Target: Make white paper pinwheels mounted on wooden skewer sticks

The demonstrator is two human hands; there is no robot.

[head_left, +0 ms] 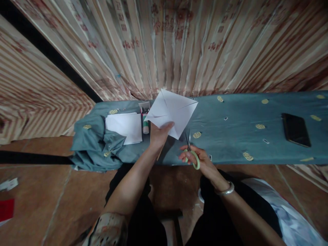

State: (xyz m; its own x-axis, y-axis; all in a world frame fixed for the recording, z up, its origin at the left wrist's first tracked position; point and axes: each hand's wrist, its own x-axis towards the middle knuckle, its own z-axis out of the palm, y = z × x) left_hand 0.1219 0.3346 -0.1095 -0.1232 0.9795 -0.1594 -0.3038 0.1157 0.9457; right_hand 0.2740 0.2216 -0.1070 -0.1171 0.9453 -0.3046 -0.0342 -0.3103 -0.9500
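A square of white paper (178, 107) with slits running in from its corners is held up above the bench. My left hand (161, 134) grips its lower edge, thumb on top and the other fingers hidden beneath. Just to the right and lower, my right hand (196, 157) holds a pair of scissors (195, 160) by light green handles. The blades point up and away, slightly apart, and do not touch the paper. Left of the paper lie a stack of white sheets (125, 128) and a small white and green tube (146, 124).
A narrow bench covered with teal pineapple-print cloth (230, 136) runs across, its cloth bunched at the left end. A dark phone (296, 130) rests on the right. Patterned curtains (169, 51) hang behind. A red item (6, 209) lies on the floor.
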